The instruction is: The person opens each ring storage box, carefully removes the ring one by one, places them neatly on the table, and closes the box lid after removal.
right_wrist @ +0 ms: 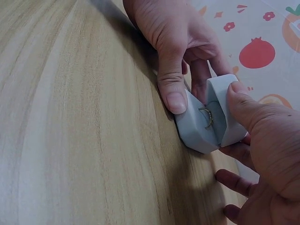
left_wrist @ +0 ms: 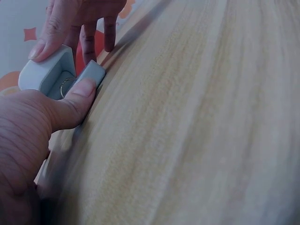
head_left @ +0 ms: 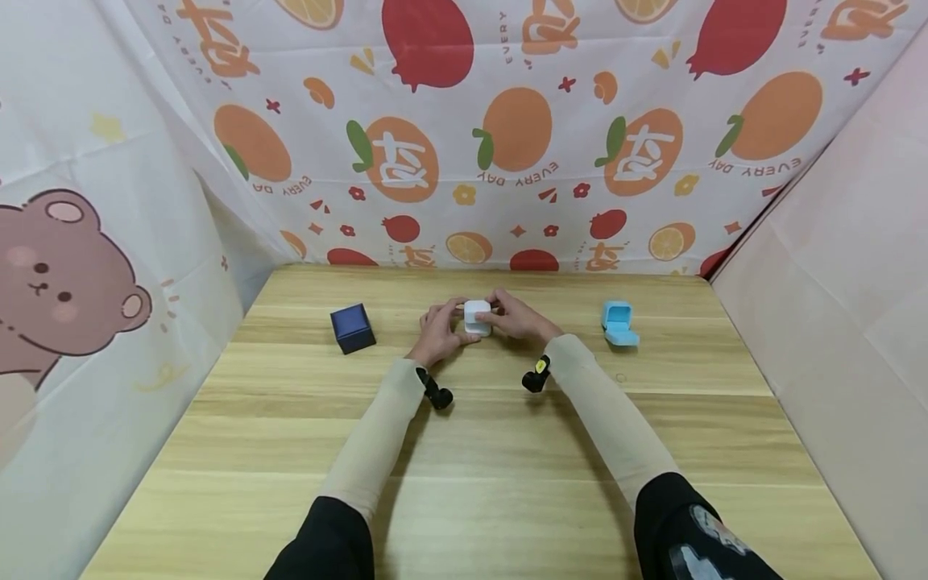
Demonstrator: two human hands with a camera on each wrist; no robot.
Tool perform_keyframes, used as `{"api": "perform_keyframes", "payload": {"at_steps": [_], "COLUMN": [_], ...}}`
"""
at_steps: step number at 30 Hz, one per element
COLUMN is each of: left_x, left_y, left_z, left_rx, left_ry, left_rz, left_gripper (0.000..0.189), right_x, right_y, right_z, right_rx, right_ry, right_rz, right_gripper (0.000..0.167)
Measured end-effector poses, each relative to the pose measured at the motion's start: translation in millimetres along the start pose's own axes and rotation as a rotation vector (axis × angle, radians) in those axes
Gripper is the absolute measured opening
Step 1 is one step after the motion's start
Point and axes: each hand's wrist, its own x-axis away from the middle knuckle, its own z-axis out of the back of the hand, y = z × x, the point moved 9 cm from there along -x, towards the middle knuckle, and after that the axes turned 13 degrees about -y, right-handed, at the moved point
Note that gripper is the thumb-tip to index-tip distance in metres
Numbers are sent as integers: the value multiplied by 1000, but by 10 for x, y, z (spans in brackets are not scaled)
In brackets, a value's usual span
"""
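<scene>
A small white ring box (head_left: pixel 477 308) is on the table between both hands, its lid (right_wrist: pixel 216 84) tilted partway up. Inside it a thin gold ring (right_wrist: pixel 209 118) stands in the pale insert. My left hand (head_left: pixel 438 333) grips the lower half, its thumb (left_wrist: pixel 83 89) on the front edge of the base. From the other side my right hand (head_left: pixel 516 316) holds the lid, with the thumb (right_wrist: pixel 240 96) against its outer face. In the right wrist view, the other fingers of the right hand are partly hidden behind the box.
To the left stands a closed dark blue box (head_left: pixel 352 329). A light blue ring box (head_left: pixel 619 324) sits open on the right. Behind the wooden table (head_left: pixel 500 483) hangs a fruit-patterned cloth (head_left: pixel 464 193), with pale cloths at both sides.
</scene>
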Motion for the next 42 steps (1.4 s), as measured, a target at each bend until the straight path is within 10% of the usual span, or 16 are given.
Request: {"api": "perform_keyframes", "payload": {"at_steps": [42], "left_x": [9], "left_y": [0], "left_z": [-7], "left_rx": [-1], "left_ry": [-5], "left_rz": [17], "left_gripper": [77], "right_x": [-7], "right_y": [10], "right_z": [25], "right_rx": [-5], "right_ry": [37], "right_rz": [-15], "right_gripper": [35]}}
